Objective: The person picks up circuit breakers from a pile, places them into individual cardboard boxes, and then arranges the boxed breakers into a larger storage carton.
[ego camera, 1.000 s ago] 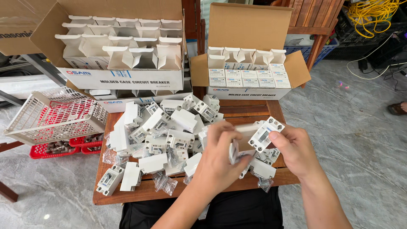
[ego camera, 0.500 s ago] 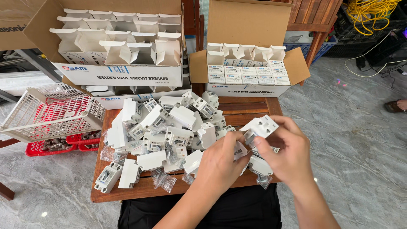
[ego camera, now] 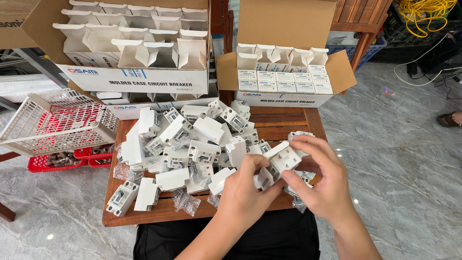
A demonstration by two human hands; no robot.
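Wooden slatted bench [ego camera: 284, 126] is carrying blocky white plastic breakers [ego camera: 192, 139]; at 4 o'clock, both grips, left hand [ego camera: 248, 190] and right hand [ego camera: 322, 183], are clenching one breaker [ego camera: 278, 163].

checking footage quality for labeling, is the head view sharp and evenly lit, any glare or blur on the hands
Head view: bright, even daylight with soft shadows; the left hand and right hand on the white breaker look sharp with no motion blur; small glare spots shine on the marble floor; box edges bow slightly toward the frame's borders.
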